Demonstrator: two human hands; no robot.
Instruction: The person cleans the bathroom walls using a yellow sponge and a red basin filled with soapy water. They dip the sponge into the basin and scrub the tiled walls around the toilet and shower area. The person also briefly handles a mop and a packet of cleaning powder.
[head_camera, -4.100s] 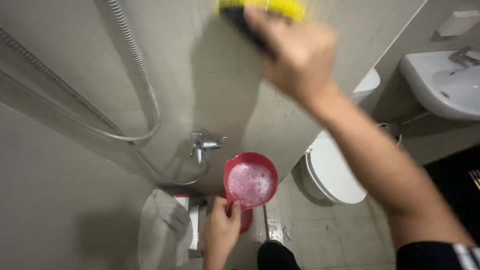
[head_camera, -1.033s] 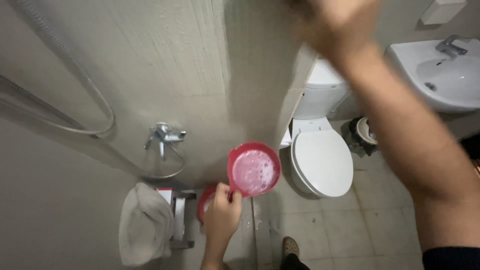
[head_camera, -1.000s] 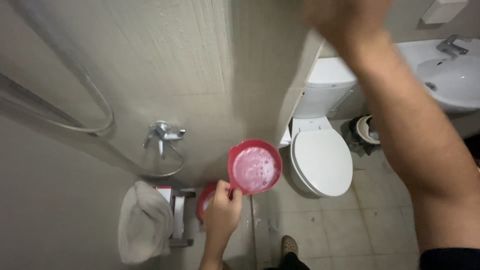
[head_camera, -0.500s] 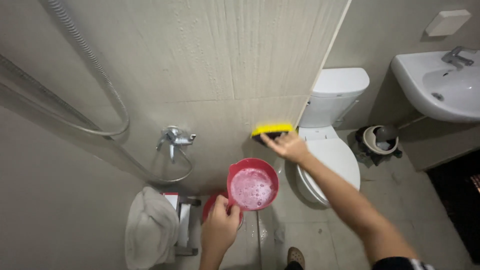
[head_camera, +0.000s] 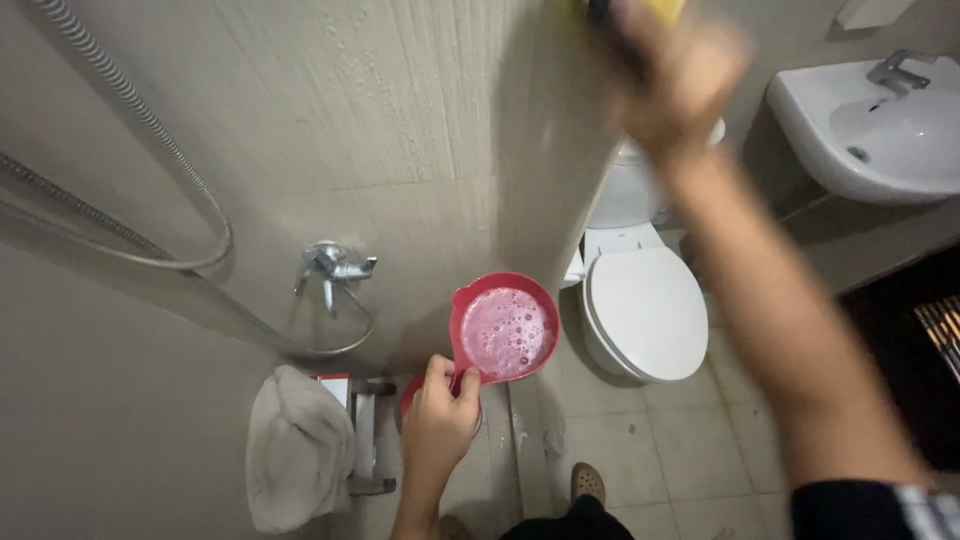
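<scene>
My left hand (head_camera: 438, 420) grips the handle of a red dipper (head_camera: 505, 328) filled with foamy, soapy water, held low in front of the tiled wall (head_camera: 400, 130). Up at the top of the view, my right hand (head_camera: 680, 75) is blurred with motion against the wall. It is closed on a scrub brush (head_camera: 625, 10) with a yellow back and dark bristles, mostly cut off by the top edge. Small water drops dot the wall tiles.
A chrome tap (head_camera: 335, 268) and shower hose (head_camera: 150, 150) hang on the wall at left. Below sit a white cloth bundle (head_camera: 295, 450) and a small rack. A white toilet (head_camera: 640, 300) with closed lid stands right of the wall corner, a white basin (head_camera: 880, 130) farther right.
My right hand swept the brush from low beside the dipper up to the top of the wall. The left hand kept the dipper almost still.
</scene>
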